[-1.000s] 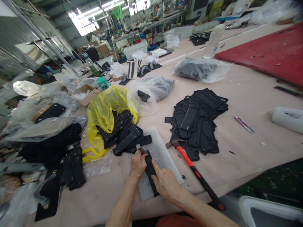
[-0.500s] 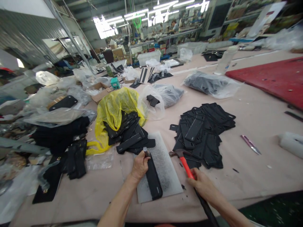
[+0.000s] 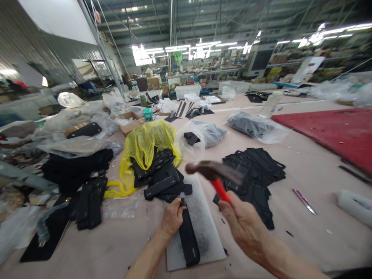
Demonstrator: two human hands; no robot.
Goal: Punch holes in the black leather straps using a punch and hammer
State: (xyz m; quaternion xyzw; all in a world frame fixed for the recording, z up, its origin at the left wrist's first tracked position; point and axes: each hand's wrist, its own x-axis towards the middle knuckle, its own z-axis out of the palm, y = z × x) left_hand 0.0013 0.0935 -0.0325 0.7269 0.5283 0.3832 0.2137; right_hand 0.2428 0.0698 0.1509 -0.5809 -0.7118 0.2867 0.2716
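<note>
Striking step, hammer aloft. Your left hand closes its fingers round a small punch, set upright on the black strap, which lies on the white pad at the worktop's near edge. Your right hand grips the red-handled hammer above it. Judged next: a square blow on the punch head, your fingers kept low

Two bare forearms and two bare hands, uncovered from the bottom edge up to the fingertips. Left hand just left of 6 o'clock, small in view and sharp, knuckles and thumb plain, with a lean forearm reaching the edge toward 7 o'clock. Right hand toward 5 o'clock, nearer the lens, much larger in view and softened by blur, its back broad, its forearm thick and leaving at the 5 o'clock corner.
</note>
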